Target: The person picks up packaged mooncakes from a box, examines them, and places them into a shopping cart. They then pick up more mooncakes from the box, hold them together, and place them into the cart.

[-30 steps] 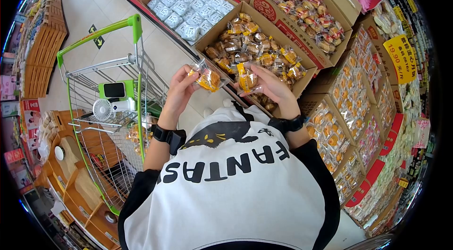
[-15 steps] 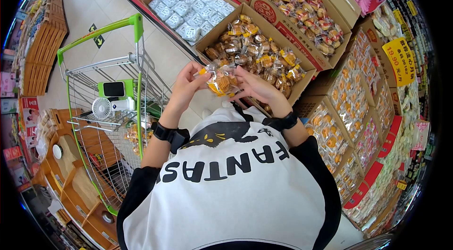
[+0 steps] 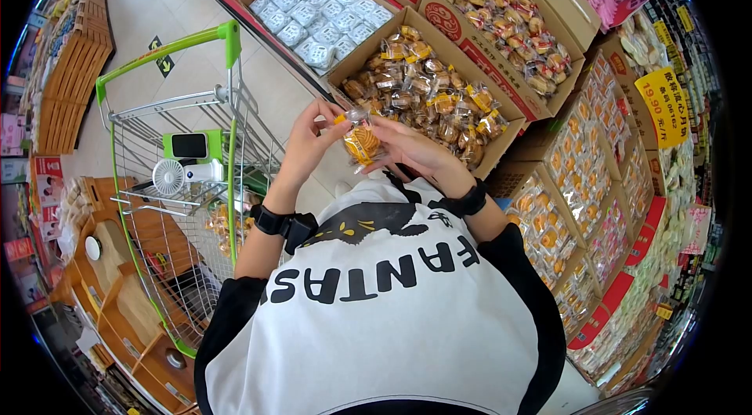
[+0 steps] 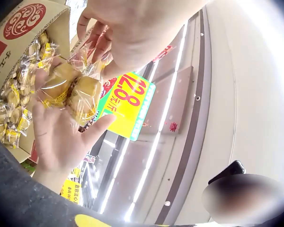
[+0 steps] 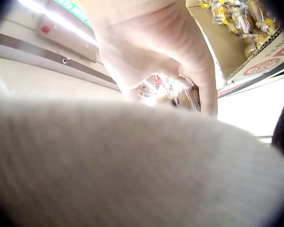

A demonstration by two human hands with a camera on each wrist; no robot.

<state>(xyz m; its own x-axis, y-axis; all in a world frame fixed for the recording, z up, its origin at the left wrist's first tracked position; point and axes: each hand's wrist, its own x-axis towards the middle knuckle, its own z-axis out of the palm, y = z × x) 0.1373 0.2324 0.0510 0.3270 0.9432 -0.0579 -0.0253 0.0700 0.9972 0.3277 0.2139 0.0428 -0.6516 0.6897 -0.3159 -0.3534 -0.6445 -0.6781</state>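
Note:
Two wrapped mooncakes are held together in front of the chest. In the head view one golden mooncake (image 3: pixel 363 144) shows in its clear and yellow wrapper. My left hand (image 3: pixel 310 139) pinches the wrapper end of a mooncake from the left. From the other side my right hand (image 3: pixel 421 150) grips the second one, its fingers partly hidden. The left wrist view shows a mooncake (image 4: pixel 85 97) lying against another mooncake (image 4: pixel 59 85), in the right hand's palm (image 4: pixel 59 139). In the right wrist view, curled fingers (image 5: pixel 206 82) surround shiny wrapper.
A carton (image 3: pixel 501 133) of wrapped mooncakes stands just ahead, with a tray of white packets (image 3: pixel 317 11) beyond. To the left is a shopping cart (image 3: pixel 176 50) carrying a small white fan (image 3: pixel 169 177) and a phone (image 3: pixel 189 146). Stacked boxes (image 3: pixel 548 219) of packaged goods stand right.
The hands, first apart with a mooncake each, have come together, and the two packets now overlap. The right hand has moved left, and its fingers have closed in around the packet.

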